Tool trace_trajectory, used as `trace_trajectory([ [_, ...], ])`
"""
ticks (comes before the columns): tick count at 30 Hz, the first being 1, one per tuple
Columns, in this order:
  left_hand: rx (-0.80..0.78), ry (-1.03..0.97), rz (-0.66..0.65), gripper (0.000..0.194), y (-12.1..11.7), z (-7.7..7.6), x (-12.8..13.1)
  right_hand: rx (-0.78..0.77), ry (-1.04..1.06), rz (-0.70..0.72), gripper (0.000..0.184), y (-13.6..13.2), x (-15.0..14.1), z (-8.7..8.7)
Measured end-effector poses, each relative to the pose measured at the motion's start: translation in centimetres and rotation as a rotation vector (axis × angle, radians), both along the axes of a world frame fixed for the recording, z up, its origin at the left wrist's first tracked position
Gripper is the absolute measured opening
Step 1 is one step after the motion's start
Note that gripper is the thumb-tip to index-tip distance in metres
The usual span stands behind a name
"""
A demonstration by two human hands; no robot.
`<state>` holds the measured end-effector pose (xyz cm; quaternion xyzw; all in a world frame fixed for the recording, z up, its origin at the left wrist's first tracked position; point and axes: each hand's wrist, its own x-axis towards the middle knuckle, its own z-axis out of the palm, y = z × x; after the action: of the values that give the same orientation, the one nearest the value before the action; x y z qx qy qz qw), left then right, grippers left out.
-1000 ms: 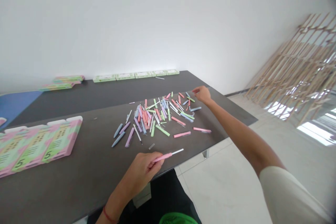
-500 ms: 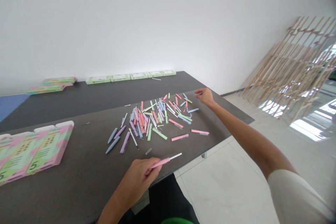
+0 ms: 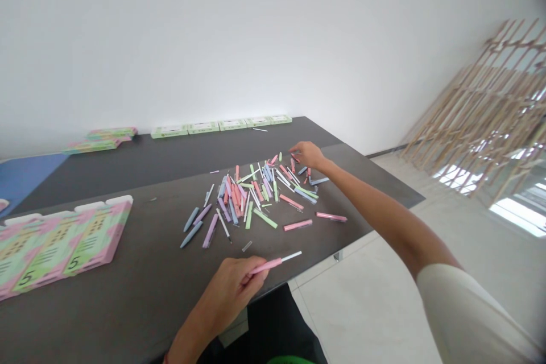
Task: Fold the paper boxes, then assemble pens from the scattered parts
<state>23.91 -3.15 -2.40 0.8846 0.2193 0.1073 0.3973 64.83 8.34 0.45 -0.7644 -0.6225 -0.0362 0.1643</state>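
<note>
Pink pen (image 3: 268, 265) pinched in left hand (image 3: 232, 290); half-open right hand (image 3: 309, 155) above scattered pens (image 3: 257, 191).

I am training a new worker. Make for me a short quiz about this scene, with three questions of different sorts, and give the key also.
1. Which hand holds the pink pen?
2. True or false: the pink-and-green packs lie to the left of the pile of pens.
3. What stands at the far right of the view?
a) a wooden lattice
b) a metal shelf
c) a green basket

Key: 1. the left hand; 2. true; 3. a
</note>
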Motion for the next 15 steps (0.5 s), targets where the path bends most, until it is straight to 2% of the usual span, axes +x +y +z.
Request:
trace_trajectory([
  [6,0.013,-0.010,0.015,0.034,-0.3,0.1,0.1,-0.037,-0.053,0.055,0.035,2.3,-2.6,0.4],
  [15,-0.027,-0.012,0.004,0.028,-0.2,-0.1,0.0,0.006,-0.032,0.167,0.030,1.0,-4.5,-0.6],
])
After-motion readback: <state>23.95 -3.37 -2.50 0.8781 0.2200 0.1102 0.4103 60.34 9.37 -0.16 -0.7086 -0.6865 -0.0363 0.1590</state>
